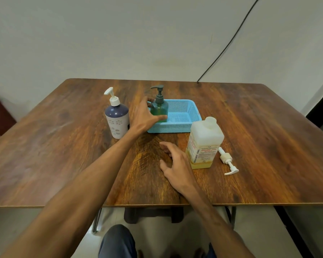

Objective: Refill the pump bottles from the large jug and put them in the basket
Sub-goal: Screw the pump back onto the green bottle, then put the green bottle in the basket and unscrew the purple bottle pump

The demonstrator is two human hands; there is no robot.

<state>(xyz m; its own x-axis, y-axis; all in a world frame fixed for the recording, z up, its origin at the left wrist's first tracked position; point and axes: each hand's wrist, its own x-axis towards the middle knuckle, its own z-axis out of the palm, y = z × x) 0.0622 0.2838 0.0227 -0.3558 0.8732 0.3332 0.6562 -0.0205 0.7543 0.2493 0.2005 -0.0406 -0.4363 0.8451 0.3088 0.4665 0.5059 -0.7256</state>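
i see the left arm stretched forward, its hand (pixel 144 116) curled round the green pump bottle (pixel 159 108) standing in the blue basket (pixel 175 127). the right hand (pixel 177 162) is spread, holding nothing, beside the jug (pixel 205 138) labelled "biochek chg".

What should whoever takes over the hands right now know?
Left hand grips the green pump bottle, which stands in the left end of the blue basket.
Right hand open, above the table beside the jug.
Jug upright, little yellow liquid in it; a loose white pump lies right of it.
Purple-and-white pump bottle stands outside the basket, pump on; fill level not visible.
Left: release green, basket the other.
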